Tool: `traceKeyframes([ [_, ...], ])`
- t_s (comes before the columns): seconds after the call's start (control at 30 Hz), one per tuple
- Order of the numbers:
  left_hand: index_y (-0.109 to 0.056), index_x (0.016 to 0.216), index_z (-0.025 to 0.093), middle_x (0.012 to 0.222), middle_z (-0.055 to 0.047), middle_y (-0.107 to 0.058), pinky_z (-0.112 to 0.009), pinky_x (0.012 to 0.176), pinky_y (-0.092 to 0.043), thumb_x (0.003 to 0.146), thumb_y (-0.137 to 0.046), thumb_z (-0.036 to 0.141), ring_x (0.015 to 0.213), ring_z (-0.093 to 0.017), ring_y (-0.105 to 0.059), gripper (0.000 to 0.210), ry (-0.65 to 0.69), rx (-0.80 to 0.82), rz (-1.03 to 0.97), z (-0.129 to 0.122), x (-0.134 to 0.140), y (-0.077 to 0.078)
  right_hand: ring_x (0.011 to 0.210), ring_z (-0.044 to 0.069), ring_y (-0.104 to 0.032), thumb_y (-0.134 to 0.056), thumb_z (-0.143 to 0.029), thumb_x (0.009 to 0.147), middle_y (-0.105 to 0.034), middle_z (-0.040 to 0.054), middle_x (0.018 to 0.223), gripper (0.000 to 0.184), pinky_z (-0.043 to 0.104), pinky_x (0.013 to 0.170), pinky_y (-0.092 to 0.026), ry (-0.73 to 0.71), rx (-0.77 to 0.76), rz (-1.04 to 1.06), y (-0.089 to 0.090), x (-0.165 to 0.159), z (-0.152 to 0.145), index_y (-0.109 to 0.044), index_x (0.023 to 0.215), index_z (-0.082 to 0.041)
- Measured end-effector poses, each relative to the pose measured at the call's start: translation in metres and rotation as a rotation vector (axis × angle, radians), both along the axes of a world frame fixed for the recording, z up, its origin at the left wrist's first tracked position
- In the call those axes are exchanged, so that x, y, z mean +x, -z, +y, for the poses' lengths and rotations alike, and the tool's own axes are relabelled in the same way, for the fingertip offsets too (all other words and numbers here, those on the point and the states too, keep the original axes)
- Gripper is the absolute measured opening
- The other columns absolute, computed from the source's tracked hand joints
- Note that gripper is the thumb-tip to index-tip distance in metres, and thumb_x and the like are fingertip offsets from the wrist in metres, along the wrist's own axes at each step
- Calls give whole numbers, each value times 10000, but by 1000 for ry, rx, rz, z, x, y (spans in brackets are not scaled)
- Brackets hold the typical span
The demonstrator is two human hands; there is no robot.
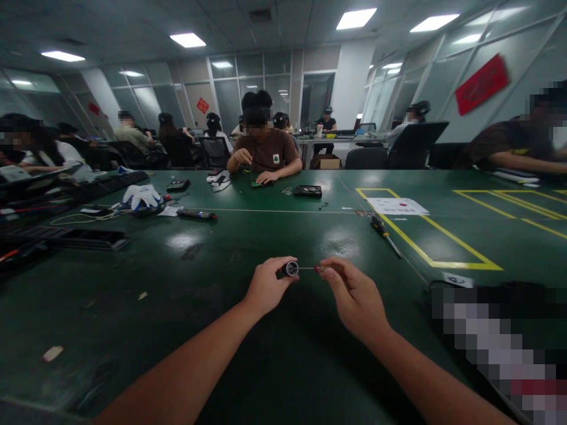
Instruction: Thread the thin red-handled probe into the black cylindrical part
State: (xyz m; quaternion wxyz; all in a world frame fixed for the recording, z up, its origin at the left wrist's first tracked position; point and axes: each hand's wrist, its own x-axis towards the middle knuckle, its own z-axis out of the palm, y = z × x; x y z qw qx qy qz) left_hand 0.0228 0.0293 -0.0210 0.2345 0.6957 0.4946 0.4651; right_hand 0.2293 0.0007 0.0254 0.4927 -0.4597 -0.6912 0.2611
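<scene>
Above the green table, my left hand (pixel 267 287) is closed on a small black cylindrical part (pixel 291 268), its round silver-grey face with inner spokes turned toward me. My right hand (pixel 358 297) pinches a slim screwdriver (pixel 306 269) between thumb and fingers. Its thin metal shaft points left and meets the right side of the cylindrical part; a red collar shows by my fingertips. My fingers hide most of the handle. Whether the tip is inside the part or only touching it, I cannot tell.
A larger black-and-yellow screwdriver (pixel 386 236) lies ahead to the right, by a paper sheet (pixel 397 206) and yellow tape. White gloves (pixel 142 196), cables and a dark tool (pixel 197 214) lie left. Across the table a person (pixel 266 147) handles a green board. A blurred object (pixel 500 348) occupies the near right.
</scene>
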Motion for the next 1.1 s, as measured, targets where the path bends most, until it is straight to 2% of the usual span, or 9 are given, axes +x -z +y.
traceKeyframes([
  [0.1, -748, 1144, 237, 1175, -56, -753, -411, 1020, -511, 787, -788, 123, 1107, -228, -688, 377, 24, 13, -6, -1, 0, -3, 734, 222, -673, -605, -524, 939, -705, 47, 802, 312, 390, 739, -573, -30, -209, 397, -2, 0, 10, -680, 960, -222],
  [0.17, -746, 1152, 238, 1174, -56, -753, -405, 1018, -511, 795, -782, 131, 1108, -226, -687, 375, 41, 18, -1, -2, 0, -5, 601, 198, -608, -634, -582, 896, -612, 22, 652, 377, 389, 653, -576, -128, -428, 645, -2, 1, 18, -647, 830, -211],
  [0.23, -745, 1160, 240, 1173, -55, -753, -404, 1012, -514, 799, -782, 141, 1101, -227, -688, 376, 47, 12, 4, -3, 0, -6, 593, 180, -585, -693, -552, 860, -598, 13, 662, 349, 368, 626, -570, -135, -479, 771, 0, 3, 23, -647, 816, -209],
  [0.27, -745, 1161, 242, 1173, -55, -753, -406, 1008, -516, 798, -783, 147, 1093, -228, -689, 377, 43, 4, 5, -3, 0, -6, 620, 178, -595, -712, -532, 852, -618, 19, 701, 330, 359, 634, -568, -118, -455, 780, 2, 3, 24, -657, 839, -206],
  [0.4, -738, 1187, 250, 1178, -55, -751, -409, 978, -528, 802, -784, 167, 1050, -231, -694, 397, 12, -33, -6, -2, 1, -3, 770, 197, -658, -679, -515, 899, -695, 45, 870, 321, 372, 749, -567, 0, -238, 563, 9, 2, 20, -673, 982, -205],
  [0.53, -737, 1194, 247, 1178, -54, -752, -394, 941, -532, 804, -785, 169, 1046, -231, -690, 401, 13, -39, -3, -3, 1, -3, 799, 213, -684, -583, -516, 963, -715, 54, 877, 328, 396, 801, -557, 21, -132, 331, 8, 0, 13, -654, 1031, -204],
  [0.77, -733, 1199, 242, 1191, -58, -751, -399, 939, -529, 803, -786, 168, 1063, -236, -688, 407, 10, -51, -10, -4, 2, -8, 811, 227, -690, -529, -501, 991, -722, 56, 879, 308, 395, 804, -540, 26, -58, 177, 4, 3, 9, -633, 1037, -215],
  [0.93, -725, 1221, 251, 1204, -62, -748, -411, 945, -535, 814, -778, 188, 1078, -245, -688, 415, 10, -48, -14, -4, 2, -5, 856, 231, -686, -498, -463, 1017, -720, 57, 912, 269, 392, 827, -521, 23, -17, 100, 5, 4, 7, -627, 1058, -230],
  [1.1, -731, 1210, 259, 1183, -55, -752, -391, 922, -548, 802, -790, 184, 1035, -233, -701, 419, 2, -33, -8, -1, 1, 1, 740, 197, -650, -500, -424, 1024, -670, 8, 804, 236, 335, 700, -505, -45, -16, 20, 4, 4, 3, -619, 1138, -255],
])
